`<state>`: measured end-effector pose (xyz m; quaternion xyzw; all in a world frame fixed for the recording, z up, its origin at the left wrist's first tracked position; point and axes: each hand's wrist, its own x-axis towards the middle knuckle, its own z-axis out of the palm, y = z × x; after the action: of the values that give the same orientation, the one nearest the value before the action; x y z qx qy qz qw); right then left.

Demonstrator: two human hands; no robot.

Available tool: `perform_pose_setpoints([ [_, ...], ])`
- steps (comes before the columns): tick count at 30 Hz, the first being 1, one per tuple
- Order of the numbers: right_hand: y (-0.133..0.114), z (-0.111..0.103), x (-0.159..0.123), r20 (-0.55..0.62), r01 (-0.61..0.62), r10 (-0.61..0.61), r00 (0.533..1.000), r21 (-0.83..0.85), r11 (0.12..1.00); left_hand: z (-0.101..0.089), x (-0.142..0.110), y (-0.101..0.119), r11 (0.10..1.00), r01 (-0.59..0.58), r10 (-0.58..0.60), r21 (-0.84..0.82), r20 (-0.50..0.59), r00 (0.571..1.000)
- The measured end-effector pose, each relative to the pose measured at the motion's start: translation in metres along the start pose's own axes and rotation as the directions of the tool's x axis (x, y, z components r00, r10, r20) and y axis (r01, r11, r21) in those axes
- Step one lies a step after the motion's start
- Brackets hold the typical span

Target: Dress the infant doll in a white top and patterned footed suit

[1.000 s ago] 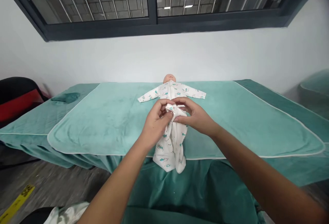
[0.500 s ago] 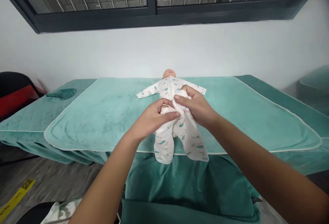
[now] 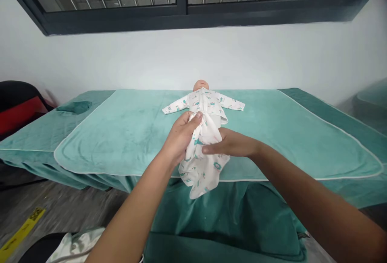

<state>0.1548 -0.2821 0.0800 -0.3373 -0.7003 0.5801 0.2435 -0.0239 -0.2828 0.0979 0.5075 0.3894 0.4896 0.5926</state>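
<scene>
A baby doll [image 3: 201,85] lies on its back, its head toward the wall, in a white long-sleeved baby top [image 3: 203,100] with green prints. Matching baby pants [image 3: 202,174] hang gathered in front of it, over the bed's near edge. My left hand [image 3: 181,136] pinches the bunched waistband, thumb on top. At the right side of the pants is my right hand [image 3: 232,142], its thumb lying across the front and its fingers partly hidden behind the cloth. The doll's lower body is hidden behind the pants and my hands.
A light green mat [image 3: 121,134] covers the bed [image 3: 27,138], which stands against a white wall below a dark-framed window [image 3: 181,11]. To the left is a black and red chair [image 3: 22,110]. White cloth [image 3: 75,247] lies at the lower left, near yellow floor tape [image 3: 22,230].
My left hand has moved up to the waistband, and my right hand has come down along the pants. The pant legs, spread apart before, are now bunched together.
</scene>
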Motion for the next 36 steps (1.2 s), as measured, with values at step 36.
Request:
perform_pose_setpoints([
  [36, 0.032, 0.009, -0.015, -0.267, 0.135, -0.030, 0.963, 0.386, 0.912, -0.018, -0.018, -0.036, 0.963, 0.265, -0.247, -0.047, 0.239, 0.939],
])
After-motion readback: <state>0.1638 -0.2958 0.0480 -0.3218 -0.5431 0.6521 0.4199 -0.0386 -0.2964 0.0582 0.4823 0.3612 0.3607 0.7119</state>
